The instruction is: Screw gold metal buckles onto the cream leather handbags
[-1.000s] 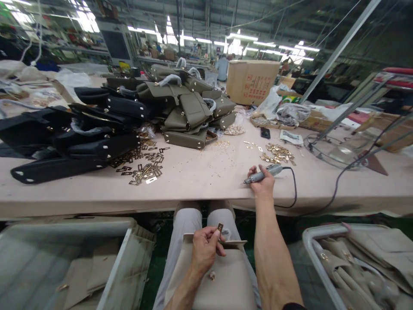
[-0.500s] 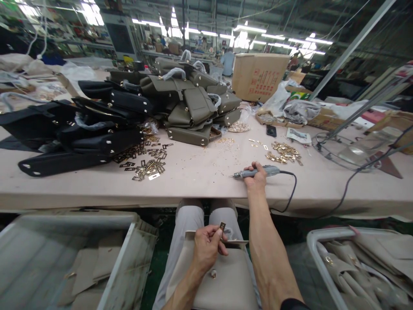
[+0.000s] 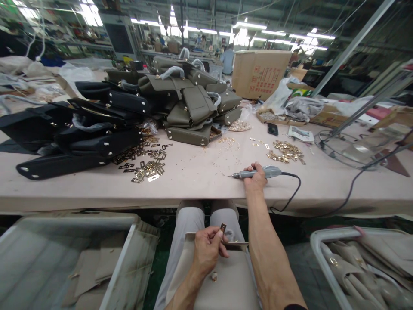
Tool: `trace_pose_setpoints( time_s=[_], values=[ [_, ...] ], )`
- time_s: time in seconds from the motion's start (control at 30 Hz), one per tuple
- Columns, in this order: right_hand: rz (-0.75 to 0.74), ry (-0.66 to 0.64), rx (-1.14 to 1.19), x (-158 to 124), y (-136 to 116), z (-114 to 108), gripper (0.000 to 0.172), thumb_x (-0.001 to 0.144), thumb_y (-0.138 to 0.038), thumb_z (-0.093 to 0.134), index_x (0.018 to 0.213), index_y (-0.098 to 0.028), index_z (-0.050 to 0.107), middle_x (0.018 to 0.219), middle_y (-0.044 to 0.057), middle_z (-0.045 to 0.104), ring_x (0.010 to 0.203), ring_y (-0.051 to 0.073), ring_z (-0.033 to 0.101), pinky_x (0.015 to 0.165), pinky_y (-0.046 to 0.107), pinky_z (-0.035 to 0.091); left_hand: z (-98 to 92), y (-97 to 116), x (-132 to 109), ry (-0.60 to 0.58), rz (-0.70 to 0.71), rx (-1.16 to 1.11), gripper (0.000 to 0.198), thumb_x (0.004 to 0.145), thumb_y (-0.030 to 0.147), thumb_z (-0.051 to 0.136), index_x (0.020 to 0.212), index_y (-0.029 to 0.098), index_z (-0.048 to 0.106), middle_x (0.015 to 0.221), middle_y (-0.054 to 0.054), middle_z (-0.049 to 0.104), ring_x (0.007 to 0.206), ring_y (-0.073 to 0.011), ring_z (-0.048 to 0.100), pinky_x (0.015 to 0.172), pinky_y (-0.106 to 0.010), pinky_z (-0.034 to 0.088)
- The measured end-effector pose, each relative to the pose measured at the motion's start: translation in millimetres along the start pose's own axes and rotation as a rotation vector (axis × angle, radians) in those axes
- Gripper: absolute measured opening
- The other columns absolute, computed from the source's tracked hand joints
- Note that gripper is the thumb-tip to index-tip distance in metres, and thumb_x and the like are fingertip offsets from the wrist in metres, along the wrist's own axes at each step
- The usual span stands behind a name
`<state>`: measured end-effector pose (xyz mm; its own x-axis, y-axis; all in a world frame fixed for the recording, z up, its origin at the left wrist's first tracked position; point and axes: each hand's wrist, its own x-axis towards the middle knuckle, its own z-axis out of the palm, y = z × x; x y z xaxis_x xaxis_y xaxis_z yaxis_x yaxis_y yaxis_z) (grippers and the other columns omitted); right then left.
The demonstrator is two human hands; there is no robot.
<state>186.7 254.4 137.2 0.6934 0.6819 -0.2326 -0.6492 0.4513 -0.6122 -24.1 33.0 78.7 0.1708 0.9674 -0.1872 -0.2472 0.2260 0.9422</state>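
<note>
On my lap lies a beige leather bag piece (image 3: 230,280) with a small metal fitting (image 3: 214,276) on its face. Over its far edge, my left hand (image 3: 208,247) pinches a small metal plate (image 3: 223,227) between thumb and fingers. My right hand (image 3: 256,177) is wrapped round a grey electric screwdriver (image 3: 272,172) low over the table's front part. Its tip points left, toward tiny screws scattered on the tabletop, and a dark cord (image 3: 298,187) trails from its back end. A heap of gold metal fittings (image 3: 287,151) lies just beyond it.
Black bags (image 3: 74,150) and olive bags (image 3: 190,107) are piled at the table's left and middle, near loose metal plates (image 3: 150,170). A cardboard box (image 3: 260,74) stands behind. Plastic bins with beige pieces flank my legs, the left bin (image 3: 124,254) and right bin (image 3: 318,241).
Both hands keep nearly the same pose, the left still pinching the plate and the right still on the screwdriver. The view has shifted very slightly.
</note>
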Motion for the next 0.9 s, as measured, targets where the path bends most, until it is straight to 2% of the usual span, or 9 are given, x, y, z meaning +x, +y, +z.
trace_pose_setpoints(
  time_s=[0.67, 0.9],
  values=[
    [-0.022, -0.032, -0.024, 0.3, 0.2, -3.5, 0.035, 0.074, -0.025, 0.083, 0.084, -0.02, 0.05, 0.076, -0.008, 0.062, 0.051, 0.005, 0.053, 0.05, 0.022, 0.054, 2.0, 1.3, -0.7, 0.008, -0.007, 0.002, 0.046, 0.085, 0.055, 0.07, 0.08, 0.009, 0.072, 0.069, -0.011, 0.075, 0.038, -0.0144, 0.064, 0.039, -0.021, 0.048],
    [0.004, -0.037, 0.003, -3.9, -3.6, -2.6, 0.033, 0.072, -0.02, 0.083, 0.084, -0.019, 0.052, 0.077, -0.007, 0.064, 0.052, 0.005, 0.054, 0.051, 0.021, 0.054, 0.4, -1.0, 0.6, 0.004, -0.01, 0.016, 0.048, 0.085, 0.057, 0.07, 0.082, 0.009, 0.071, 0.071, -0.011, 0.075, 0.038, -0.0143, 0.064, 0.039, -0.021, 0.048]
  ],
)
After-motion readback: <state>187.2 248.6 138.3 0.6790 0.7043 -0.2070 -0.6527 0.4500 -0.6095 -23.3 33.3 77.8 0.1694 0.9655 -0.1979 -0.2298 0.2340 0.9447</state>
